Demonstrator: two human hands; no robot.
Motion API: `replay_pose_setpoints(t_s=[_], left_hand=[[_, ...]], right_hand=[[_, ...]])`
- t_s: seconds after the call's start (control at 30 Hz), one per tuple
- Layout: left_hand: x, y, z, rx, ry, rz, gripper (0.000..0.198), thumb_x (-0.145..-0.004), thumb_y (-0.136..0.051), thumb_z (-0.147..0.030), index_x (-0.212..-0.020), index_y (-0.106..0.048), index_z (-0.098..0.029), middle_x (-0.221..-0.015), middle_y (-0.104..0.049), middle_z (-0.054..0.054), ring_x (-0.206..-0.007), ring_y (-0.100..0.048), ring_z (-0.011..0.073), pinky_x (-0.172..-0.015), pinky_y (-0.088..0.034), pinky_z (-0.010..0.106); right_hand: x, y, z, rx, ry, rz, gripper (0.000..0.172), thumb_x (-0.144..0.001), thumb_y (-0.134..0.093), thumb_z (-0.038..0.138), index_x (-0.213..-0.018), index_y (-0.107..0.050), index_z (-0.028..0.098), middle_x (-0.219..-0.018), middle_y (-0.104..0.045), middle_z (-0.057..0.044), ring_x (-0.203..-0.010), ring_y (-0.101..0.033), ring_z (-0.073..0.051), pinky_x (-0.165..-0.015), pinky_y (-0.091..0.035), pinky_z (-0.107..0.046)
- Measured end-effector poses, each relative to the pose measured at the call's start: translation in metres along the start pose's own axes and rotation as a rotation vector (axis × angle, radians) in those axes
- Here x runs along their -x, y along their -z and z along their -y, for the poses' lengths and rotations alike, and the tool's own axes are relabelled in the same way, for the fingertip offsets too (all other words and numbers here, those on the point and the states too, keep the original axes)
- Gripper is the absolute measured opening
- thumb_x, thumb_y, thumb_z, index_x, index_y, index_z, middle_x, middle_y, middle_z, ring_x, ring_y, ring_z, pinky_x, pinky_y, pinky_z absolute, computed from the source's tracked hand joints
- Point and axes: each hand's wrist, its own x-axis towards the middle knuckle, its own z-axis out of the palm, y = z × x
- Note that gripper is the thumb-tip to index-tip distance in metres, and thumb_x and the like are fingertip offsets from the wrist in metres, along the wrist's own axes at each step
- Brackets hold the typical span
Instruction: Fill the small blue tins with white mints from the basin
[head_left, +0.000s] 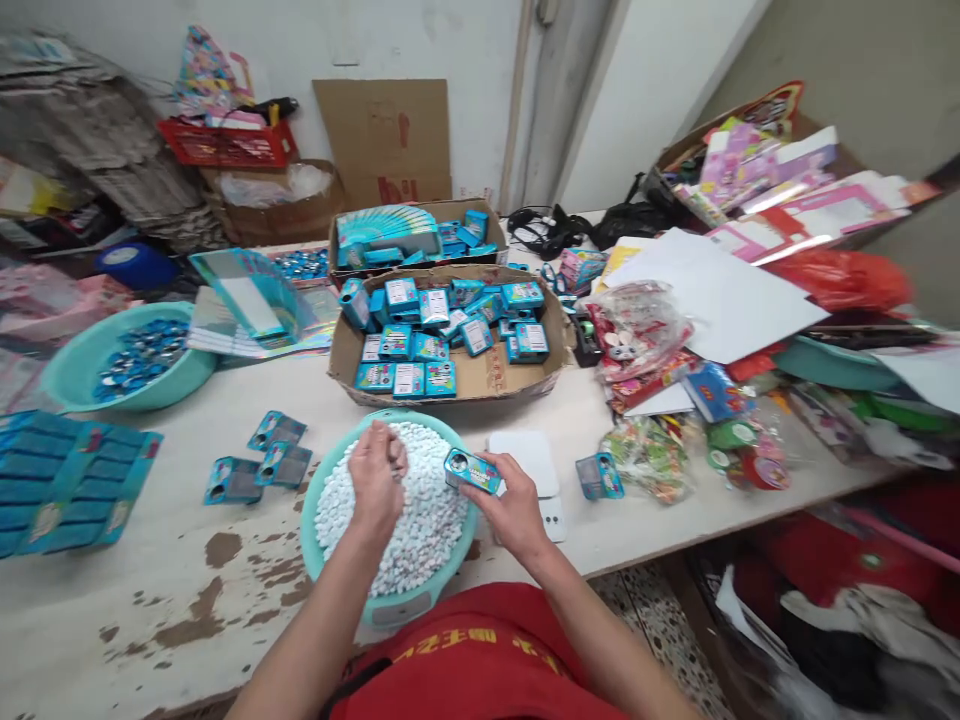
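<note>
My left hand (377,470) is over a light green basin (401,611) full of small white pellets (427,530). Its fingers are curled closed, and what they hold, if anything, is hidden. A small blue printed box (472,472) is gripped in my right hand (517,508), tilted over the basin's right side, with a round opening showing at its end. Left of the basin stand several similar blue boxes (283,464) with see-through sides. Another such box (600,476) is at the right. Just behind my right hand lies a white kitchen scale (529,458).
Behind the basin, a cut-down cardboard box (487,375) holds many blue boxes. A second carton (491,215) sits behind it. Flat blue cartons (71,485) and a green bowl (56,375) of shiny blue pieces are left. Packaging and a white sheet (712,290) crowd the right.
</note>
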Motion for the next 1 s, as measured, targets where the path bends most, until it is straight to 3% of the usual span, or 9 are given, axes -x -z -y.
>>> replay_pose_setpoints(t_s=[0.1, 0.17, 0.23, 0.33, 0.5, 0.67, 0.83, 1.0], left_hand=[[-0.013, 0.034, 0.017, -0.512, -0.069, 0.024, 0.032, -0.067, -0.068, -0.05, -0.065, -0.06, -0.019, -0.062, -0.06, 0.001, -0.065, -0.057, 0.0154, -0.062, -0.047, 0.025], [-0.018, 0.054, 0.03, -0.77, -0.041, 0.041, 0.027, -0.065, -0.069, -0.047, -0.072, -0.067, -0.021, -0.084, -0.069, 0.005, -0.091, -0.06, 0.0247, -0.086, -0.045, 0.036], [-0.016, 0.067, 0.038, -0.852, -0.056, -0.019, 0.03, -0.067, -0.065, -0.048, -0.082, -0.069, -0.022, -0.097, -0.069, 0.006, -0.104, -0.058, 0.0293, -0.097, -0.039, 0.042], [-0.008, 0.071, 0.039, -0.783, -0.115, -0.103, 0.032, -0.07, -0.062, -0.047, -0.086, -0.067, -0.02, -0.097, -0.068, 0.007, -0.102, -0.058, 0.0283, -0.097, -0.04, 0.044], [-0.004, 0.069, 0.037, -0.688, -0.112, -0.117, 0.032, -0.068, -0.066, -0.045, -0.085, -0.066, -0.018, -0.093, -0.068, 0.006, -0.097, -0.06, 0.0245, -0.096, -0.042, 0.04], [0.0, 0.074, 0.043, -0.613, -0.1, -0.17, 0.031, -0.069, -0.066, -0.044, -0.082, -0.066, -0.017, -0.087, -0.067, 0.005, -0.09, -0.061, 0.0215, -0.093, -0.044, 0.038], [0.009, 0.065, 0.046, -0.487, -0.093, -0.163, 0.029, -0.068, -0.067, -0.043, -0.08, -0.064, -0.017, -0.081, -0.065, 0.004, -0.078, -0.063, 0.0179, -0.082, -0.05, 0.035], [0.008, 0.054, 0.043, -0.464, -0.071, -0.159, 0.03, -0.067, -0.066, -0.041, -0.082, -0.064, -0.015, -0.078, -0.065, 0.003, -0.072, -0.063, 0.0158, -0.076, -0.051, 0.032]], right_hand=[[-0.001, 0.018, -0.028, 0.056, -0.108, -0.157, 0.03, -0.075, -0.068, 0.028, -0.103, -0.061, 0.02, -0.096, -0.063, -0.004, -0.091, -0.061, -0.02, -0.08, -0.048, -0.032], [-0.002, 0.025, -0.053, 0.105, -0.161, -0.211, 0.03, -0.075, -0.067, 0.03, -0.103, -0.061, 0.02, -0.096, -0.063, -0.005, -0.092, -0.061, -0.021, -0.081, -0.048, -0.033], [-0.005, 0.027, -0.076, 0.119, -0.195, -0.224, 0.029, -0.076, -0.066, 0.032, -0.102, -0.062, 0.019, -0.096, -0.063, -0.006, -0.092, -0.061, -0.022, -0.082, -0.048, -0.035], [-0.007, 0.027, -0.1, 0.093, -0.225, -0.212, 0.032, -0.076, -0.064, 0.032, -0.103, -0.061, 0.016, -0.099, -0.063, -0.008, -0.094, -0.06, -0.023, -0.085, -0.048, -0.038], [0.013, 0.041, -0.107, 0.08, -0.171, -0.264, 0.053, -0.075, -0.067, 0.04, -0.12, -0.053, 0.016, -0.121, -0.055, -0.014, -0.115, -0.051, -0.025, -0.1, -0.041, -0.044], [0.082, 0.068, -0.124, 0.079, -0.366, -0.315, 0.05, -0.08, -0.059, 0.047, -0.119, -0.052, 0.016, -0.114, -0.056, -0.013, -0.1, -0.057, -0.023, -0.083, -0.051, -0.04], [0.163, 0.086, -0.152, 0.152, -0.551, -0.309, 0.051, -0.075, -0.059, 0.052, -0.111, -0.057, 0.015, -0.108, -0.056, -0.015, -0.094, -0.059, -0.025, -0.079, -0.053, -0.04], [0.197, 0.091, -0.169, 0.161, -0.687, -0.332, 0.056, -0.067, -0.06, 0.057, -0.104, -0.06, 0.014, -0.105, -0.058, -0.016, -0.092, -0.06, -0.028, -0.079, -0.053, -0.043]])
